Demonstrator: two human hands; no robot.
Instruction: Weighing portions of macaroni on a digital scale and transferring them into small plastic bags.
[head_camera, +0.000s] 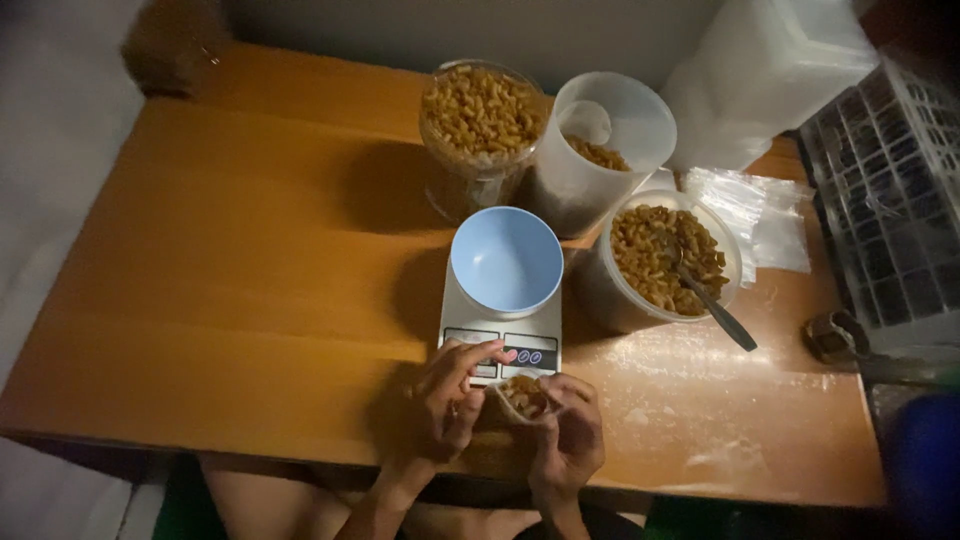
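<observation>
My left hand (450, 395) and my right hand (570, 435) together hold a small clear bag of brown pasta (523, 396) at the table's near edge, its mouth facing up. Both hands pinch the bag's rim, the left on its left side, the right on its right. Just beyond them stands a white kitchen scale (500, 340) with an empty light-blue bowl (506, 262) on it. My left fingertips lie next to the scale's display.
Behind the scale stand three clear tubs: a full tub of pasta (482, 122), a nearly empty tub (605, 150), and an open tub of pasta (668, 258) with a spoon (712, 305) in it. Empty plastic bags (765, 210) lie right; a grey crate (890, 200) stands far right on the wooden table (250, 300).
</observation>
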